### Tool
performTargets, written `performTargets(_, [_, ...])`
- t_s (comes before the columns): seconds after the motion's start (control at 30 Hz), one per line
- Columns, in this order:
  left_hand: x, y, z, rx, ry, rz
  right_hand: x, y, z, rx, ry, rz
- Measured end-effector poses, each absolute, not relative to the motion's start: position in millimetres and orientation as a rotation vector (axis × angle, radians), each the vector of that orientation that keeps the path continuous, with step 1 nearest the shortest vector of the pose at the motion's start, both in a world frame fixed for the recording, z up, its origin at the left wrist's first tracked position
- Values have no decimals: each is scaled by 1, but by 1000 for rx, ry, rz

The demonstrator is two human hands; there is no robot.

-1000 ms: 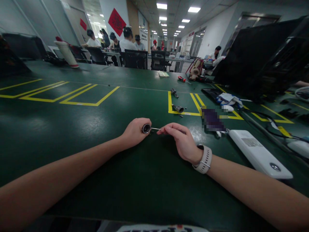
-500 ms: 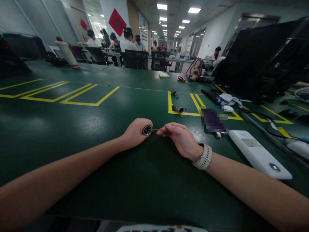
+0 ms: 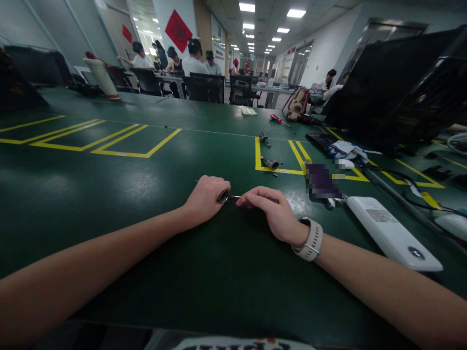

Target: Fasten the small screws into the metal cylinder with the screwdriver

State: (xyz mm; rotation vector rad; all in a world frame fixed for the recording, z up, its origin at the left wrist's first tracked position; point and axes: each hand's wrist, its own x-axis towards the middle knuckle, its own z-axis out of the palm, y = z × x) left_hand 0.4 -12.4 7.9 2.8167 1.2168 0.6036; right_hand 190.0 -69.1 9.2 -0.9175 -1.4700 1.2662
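My left hand (image 3: 207, 197) is closed around a round metal connector shell (image 3: 223, 196), its dark hollow end facing right. A thin wire-like tip pokes out beyond the far side of that fist. Just to the right, my right hand (image 3: 272, 209) pinches a thin screwdriver (image 3: 235, 197). Its slim metal shaft points left and meets the edge of the shell, by a small fitting there. Most of the dark handle is hidden by the fingers. Both hands are low over the green table, close together.
Two more metal connector parts, one nearer (image 3: 270, 163) and one farther (image 3: 264, 139), lie by yellow tape. Behind them is a red-handled screwdriver (image 3: 279, 119). A white power bank (image 3: 394, 233), a blurred phone (image 3: 323, 181), cables and a cloth (image 3: 348, 150) occupy the right side.
My right hand has turned over slightly, so its back and the dark handle now show. The shell in my left hand has tilted a little. The objects on the table stay put.
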Motion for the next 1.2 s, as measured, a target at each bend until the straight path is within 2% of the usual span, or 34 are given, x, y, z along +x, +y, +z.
performTargets(0.13, [-1, -10, 7, 2747, 1164, 653, 194, -60, 6, -841, -1178, 1533])
performTargets(0.27, [-1, -7, 6, 2631, 1155, 714, 193, -59, 4, -832, -1159, 1544])
performTargets(0.57, [2, -9, 7, 2764, 1207, 599, 187, -76, 12, -977, -1685, 960])
performTargets(0.63, [2, -11, 9, 2825, 1188, 572, 187, -77, 14, -1002, -1736, 919])
performTargets(0.9, [1, -10, 8, 2789, 1159, 588, 193, -58, 8, -859, -1208, 1551])
performTargets(1.2, [-1, -6, 6, 2650, 1022, 715, 196, -50, 4, -797, -1125, 1660])
